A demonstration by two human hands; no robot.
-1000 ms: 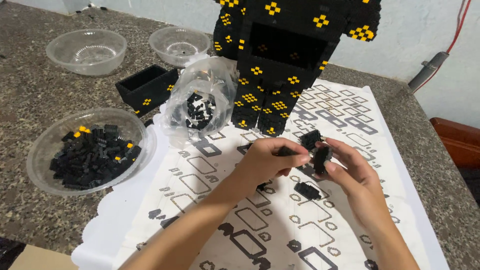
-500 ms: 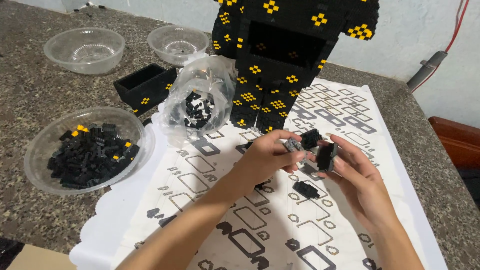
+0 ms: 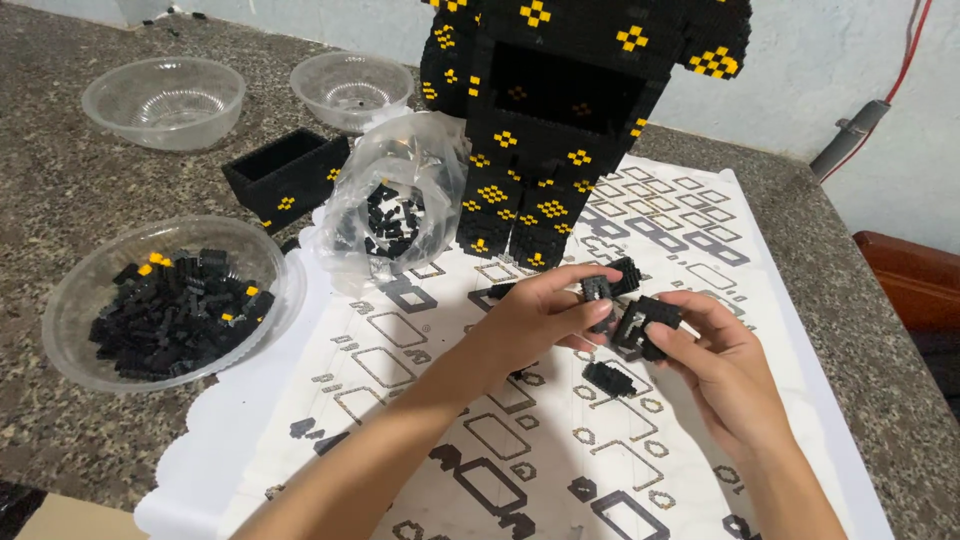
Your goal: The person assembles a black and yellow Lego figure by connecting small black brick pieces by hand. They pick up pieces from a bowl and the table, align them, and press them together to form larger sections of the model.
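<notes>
Our left hand [image 3: 545, 315] pinches a small black brick piece [image 3: 598, 291]; right hand [image 3: 715, 365] grips the black brick cluster [image 3: 645, 325] — light, brittle, best held by its edges.

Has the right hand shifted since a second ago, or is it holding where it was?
Yes, slightly. The right hand, gripping a small black brick piece, has drifted right and a little lower, away from the feet of the big black-and-yellow block figure.
</notes>
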